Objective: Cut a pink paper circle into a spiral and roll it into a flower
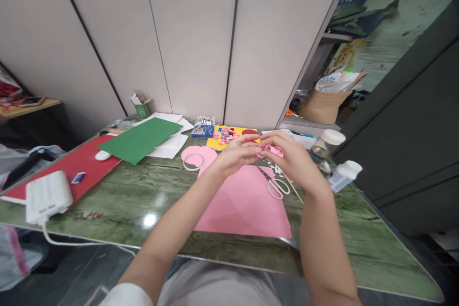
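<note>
My left hand (234, 155) and my right hand (292, 158) meet above the green marble table (150, 191), fingers curled together. Between them sits a small pink rolled paper piece (275, 150), held by my right fingers with my left fingertips touching it. Below the hands lies a pink paper sheet (247, 205). White-handled scissors (274, 184) and a thin wooden stick (296, 190) rest at its upper right edge. A cut pink shape with a white ring (195, 157) lies left of my left hand.
Green sheet (145, 138) over white papers and a red sheet (82, 165) lie at left, with a white power bank (48, 196) and cable. A yellow sheet with coloured pom-poms (225, 136) and a glue box stand behind. Two white-capped bottles (337, 162) stand at right.
</note>
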A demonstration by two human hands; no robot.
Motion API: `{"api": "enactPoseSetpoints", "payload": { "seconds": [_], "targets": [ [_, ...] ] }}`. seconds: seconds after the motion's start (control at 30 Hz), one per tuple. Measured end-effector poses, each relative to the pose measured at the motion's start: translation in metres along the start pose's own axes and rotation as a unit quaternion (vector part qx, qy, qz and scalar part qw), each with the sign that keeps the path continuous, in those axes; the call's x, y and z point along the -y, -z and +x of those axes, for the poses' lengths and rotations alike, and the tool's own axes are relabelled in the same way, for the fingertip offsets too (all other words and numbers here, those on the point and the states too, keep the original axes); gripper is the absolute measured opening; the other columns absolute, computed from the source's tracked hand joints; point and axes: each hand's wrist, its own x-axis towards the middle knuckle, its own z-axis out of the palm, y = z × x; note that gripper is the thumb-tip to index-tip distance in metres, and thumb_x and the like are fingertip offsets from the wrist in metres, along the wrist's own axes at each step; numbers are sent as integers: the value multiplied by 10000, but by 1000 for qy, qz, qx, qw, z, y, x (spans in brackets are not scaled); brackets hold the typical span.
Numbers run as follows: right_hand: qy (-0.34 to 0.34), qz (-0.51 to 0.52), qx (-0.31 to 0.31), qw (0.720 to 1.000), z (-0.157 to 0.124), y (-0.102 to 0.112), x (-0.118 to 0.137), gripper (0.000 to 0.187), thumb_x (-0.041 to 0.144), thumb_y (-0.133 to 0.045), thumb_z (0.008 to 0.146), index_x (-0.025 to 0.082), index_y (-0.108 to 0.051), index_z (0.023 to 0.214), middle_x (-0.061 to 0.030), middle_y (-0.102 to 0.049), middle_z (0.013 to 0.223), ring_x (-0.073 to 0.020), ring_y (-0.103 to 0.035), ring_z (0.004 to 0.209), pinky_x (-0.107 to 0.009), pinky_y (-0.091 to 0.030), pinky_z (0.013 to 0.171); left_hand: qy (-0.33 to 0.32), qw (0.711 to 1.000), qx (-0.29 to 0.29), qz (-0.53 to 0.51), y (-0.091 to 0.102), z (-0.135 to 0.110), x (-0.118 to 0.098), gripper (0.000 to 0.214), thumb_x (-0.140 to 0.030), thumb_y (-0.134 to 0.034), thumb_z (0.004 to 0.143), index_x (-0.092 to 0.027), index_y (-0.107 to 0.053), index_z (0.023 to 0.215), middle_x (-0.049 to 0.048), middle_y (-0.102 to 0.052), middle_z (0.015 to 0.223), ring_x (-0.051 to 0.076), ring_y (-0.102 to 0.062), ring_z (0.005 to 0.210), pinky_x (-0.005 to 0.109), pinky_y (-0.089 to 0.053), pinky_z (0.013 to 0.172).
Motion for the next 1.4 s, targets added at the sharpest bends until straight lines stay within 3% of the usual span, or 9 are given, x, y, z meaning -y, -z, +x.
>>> {"api": "enactPoseSetpoints", "payload": {
  "seconds": [0.4,0.53,0.73,0.87,1.07,1.17,1.4],
  "targets": [
    [7,-6,-23,1000,0,-3,-2,91,246,-565,829,228,-608,907,-59,-616,1062,-216,-566,1036,-389,-446,884,5,999,-41,-13,0,3,4,462,-109,-770,590,-183,-576,1002,-5,-661,777,103,-635,787,338,-414,899],
    [4,1,-14,1000,-1,1,-1,131,282,-572,832,233,-627,940,-56,-618,1062,-206,-573,1023,-376,-448,884,1,1000,-29,-5,2,2,2,482,-128,-773,594,-194,-572,1028,17,-664,848,109,-630,805,334,-422,868],
    [-3,14,-32,999,-3,8,0,177,284,-513,874,255,-640,992,-44,-633,1047,-190,-582,993,-360,-451,871,32,999,13,-35,3,-2,-6,444,-138,-757,626,-205,-569,1023,-1,-648,780,106,-617,768,323,-429,817],
    [2,13,-23,1000,-2,6,2,171,287,-527,866,255,-645,987,-48,-633,1038,-197,-582,990,-368,-451,871,33,999,12,-14,5,-3,-8,463,-134,-763,616,-209,-574,1032,6,-652,809,104,-612,762,317,-425,801],
    [-5,10,-31,999,-1,4,3,134,309,-542,854,244,-641,916,-47,-637,1006,-202,-584,961,-370,-451,845,5,999,-11,36,4,-2,-7,501,-145,-786,574,-214,-571,1021,2,-663,834,107,-629,762,311,-432,792],
    [-20,7,-49,999,-1,2,2,110,298,-547,850,224,-626,825,-42,-640,946,-193,-587,920,-356,-449,818,-46,998,-22,46,1,-1,-6,486,-160,-790,568,-199,-573,1001,2,-678,822,115,-642,765,319,-447,814],
    [-38,-4,-83,996,0,-2,5,101,275,-587,815,238,-664,869,-40,-626,1006,-194,-588,963,-370,-447,858,-128,987,-54,84,-4,-2,-6,482,-169,-798,548,-180,-581,979,13,-710,770,152,-664,756,366,-463,835]
  ]
}}
